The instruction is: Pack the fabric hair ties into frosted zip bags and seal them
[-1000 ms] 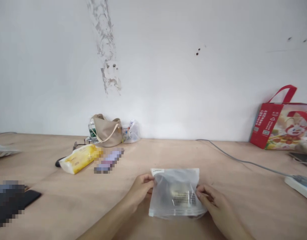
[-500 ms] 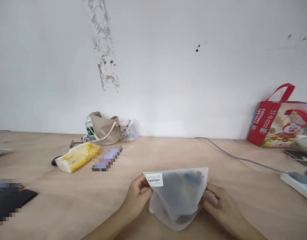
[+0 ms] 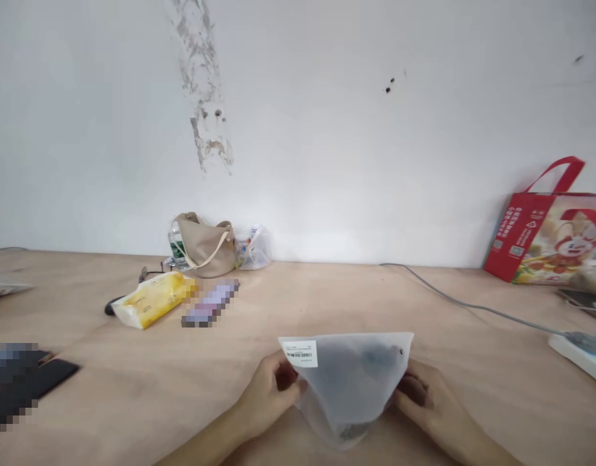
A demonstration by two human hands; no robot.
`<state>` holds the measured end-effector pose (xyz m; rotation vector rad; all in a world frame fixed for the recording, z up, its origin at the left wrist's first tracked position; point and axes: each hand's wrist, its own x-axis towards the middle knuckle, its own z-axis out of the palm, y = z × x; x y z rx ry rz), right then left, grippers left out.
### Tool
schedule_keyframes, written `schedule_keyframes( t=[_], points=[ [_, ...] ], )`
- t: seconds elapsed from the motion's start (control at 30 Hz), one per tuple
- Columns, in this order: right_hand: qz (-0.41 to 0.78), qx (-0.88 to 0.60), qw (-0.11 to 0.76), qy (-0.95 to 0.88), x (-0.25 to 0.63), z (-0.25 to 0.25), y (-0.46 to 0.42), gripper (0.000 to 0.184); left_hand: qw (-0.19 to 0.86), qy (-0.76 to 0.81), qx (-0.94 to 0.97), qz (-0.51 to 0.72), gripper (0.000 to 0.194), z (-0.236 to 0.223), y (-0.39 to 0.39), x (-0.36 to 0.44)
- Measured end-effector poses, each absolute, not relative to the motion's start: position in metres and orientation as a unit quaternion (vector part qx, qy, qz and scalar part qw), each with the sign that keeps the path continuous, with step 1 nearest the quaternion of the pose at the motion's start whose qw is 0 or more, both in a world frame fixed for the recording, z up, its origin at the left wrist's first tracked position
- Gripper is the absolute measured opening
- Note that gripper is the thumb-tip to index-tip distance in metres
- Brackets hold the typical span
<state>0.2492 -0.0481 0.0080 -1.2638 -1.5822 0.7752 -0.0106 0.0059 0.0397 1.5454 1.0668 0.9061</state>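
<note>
Plain pale wall [image 3: 298, 162] with scraped patches and drill holes, light wood-look table [image 3: 327, 298] below. Grip first: left hand [image 3: 271, 391] has thumb in front and fingers behind, pinching one side of a frosted bag [image 3: 349, 378]; right hand [image 3: 431, 398] pinches the opposite side the same way, fingertips partly hidden. Both clamped on the bag, which sits between them at the near middle of the table, wide edge away from the person, narrowing toward them; can't tell if its underside touches the wood. White barcode label [image 3: 301, 355] at its far left corner, small dark spot near the far right one, darker contents blurred through the film. Handling, my guess: light, soft, floppy, a bit slippery, creases easily; contents may slide toward the low end. Best hold is both side edges, thumbs on top, or a hand under the bulge; fragility unclear. Further out, left: yellow tissue pack [image 3: 154, 299] beside a pixelated purple item [image 3: 211, 303], beige handbag [image 3: 208, 247] behind, pixelated dark item [image 3: 16, 391] nearer. Right: grey cable [image 3: 463, 304] running to a white power strip [image 3: 579, 360], red shopping bag [image 3: 540, 233] by the wall.
</note>
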Motion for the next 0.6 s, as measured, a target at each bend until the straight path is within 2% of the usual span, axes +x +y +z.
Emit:
schedule_keyframes(
  t=[0.13, 0.33, 0.5, 0.6],
  points=[
    [0.289, -0.532, 0.495, -0.623, 0.252, 0.003, -0.054, 0.029, 0.502, 0.409, 0.673, 0.358, 0.021, 0.04, 0.004, -0.017],
    [0.162, -0.62, 0.516, -0.569, 0.25, -0.005, -0.064, 0.036, 0.455, 0.404, 0.668, 0.428, 0.03, 0.055, 0.0, -0.014],
    [0.209, -0.585, 0.547, -0.561, 0.248, 0.0, -0.055, 0.039, 0.477, 0.382, 0.651, 0.452, 0.028, 0.054, 0.007, -0.011],
    [0.251, -0.544, 0.555, -0.577, 0.251, 0.007, -0.046, 0.03, 0.486, 0.381, 0.627, 0.475, 0.025, 0.051, 0.014, -0.009]
  ],
)
